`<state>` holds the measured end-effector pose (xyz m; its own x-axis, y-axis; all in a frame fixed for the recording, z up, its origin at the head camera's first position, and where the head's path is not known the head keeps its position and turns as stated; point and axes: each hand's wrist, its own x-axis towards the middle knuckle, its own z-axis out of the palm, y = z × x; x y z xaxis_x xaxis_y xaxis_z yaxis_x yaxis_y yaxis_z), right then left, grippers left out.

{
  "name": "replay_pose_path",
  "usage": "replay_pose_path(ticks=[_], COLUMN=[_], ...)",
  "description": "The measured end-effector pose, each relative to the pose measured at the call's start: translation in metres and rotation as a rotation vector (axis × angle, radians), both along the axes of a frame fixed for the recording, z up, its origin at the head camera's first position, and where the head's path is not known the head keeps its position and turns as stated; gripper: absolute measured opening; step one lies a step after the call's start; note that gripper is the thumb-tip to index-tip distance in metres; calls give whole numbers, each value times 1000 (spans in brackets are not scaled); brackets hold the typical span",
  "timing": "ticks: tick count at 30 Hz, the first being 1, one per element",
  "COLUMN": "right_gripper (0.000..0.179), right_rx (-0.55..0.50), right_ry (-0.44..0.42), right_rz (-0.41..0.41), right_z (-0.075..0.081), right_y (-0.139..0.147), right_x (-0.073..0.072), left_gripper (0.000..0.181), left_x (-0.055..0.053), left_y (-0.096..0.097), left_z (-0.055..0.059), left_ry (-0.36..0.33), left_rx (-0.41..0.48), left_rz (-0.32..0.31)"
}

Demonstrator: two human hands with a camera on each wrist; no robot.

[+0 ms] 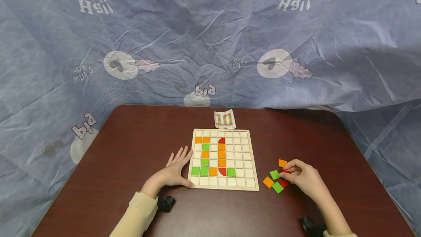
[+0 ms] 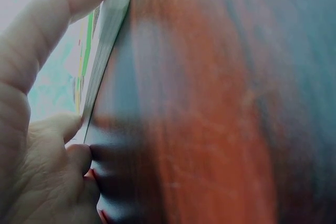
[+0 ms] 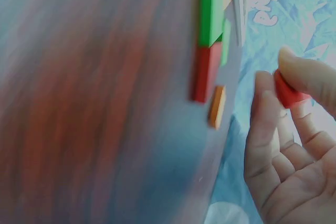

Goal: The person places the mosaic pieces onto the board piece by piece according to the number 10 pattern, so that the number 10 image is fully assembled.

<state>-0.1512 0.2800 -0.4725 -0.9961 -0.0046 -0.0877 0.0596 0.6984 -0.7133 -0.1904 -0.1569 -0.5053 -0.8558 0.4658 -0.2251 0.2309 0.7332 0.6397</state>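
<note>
A pale gridded board (image 1: 241, 182) lies on the table, with orange, green and red pieces set in several of its squares. My left hand (image 1: 174, 173) rests against the board's left side, fingers spread and thumb at the near left corner. Over to the right, my right hand (image 1: 304, 180) pinches a red tile (image 3: 289, 93) between thumb and fingertips, raised off the table in the right wrist view. Beside that hand lie loose tiles: a red one (image 1: 283, 183), green ones (image 1: 277, 187) and orange ones (image 1: 268, 182).
Just behind the board lies a small printed card (image 1: 225, 119) with a coloured grid pattern. The dark wooden table (image 1: 158, 131) runs back to a blue patterned cloth (image 1: 184, 46) hanging behind it.
</note>
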Motion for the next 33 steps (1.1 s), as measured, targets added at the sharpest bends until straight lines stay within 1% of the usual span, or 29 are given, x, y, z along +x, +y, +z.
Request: replay_pose_path(ticks=[4, 7, 14, 20, 22, 30, 33], right_gripper=[24, 25, 24, 21, 20, 11, 8], right_rx=[11, 0, -99, -167, -173, -95, -68], right_ry=[73, 93, 20, -24, -26, -29, -30], right_rz=[2, 8, 32, 55, 67, 56, 73], right_z=[3, 4, 1, -3, -4, -7, -8], right_y=[-13, -23, -50, -75, -82, -104, -108], right_x=[-5, -8, -14, -18, -19, -23, -23], left_gripper=[122, 122, 123, 122, 122, 122, 122], left_x=[0, 0, -1, 0, 0, 0, -1], left_y=[0, 0, 1, 0, 0, 0, 0], left_z=[0, 0, 0, 0, 0, -2, -2], left_ry=[-6, -7, 2, 2, 2, 1, 2], left_rx=[6, 6, -3, -4, -5, -2, -2], left_rz=[1, 0, -5, -3, -2, -5, -3])
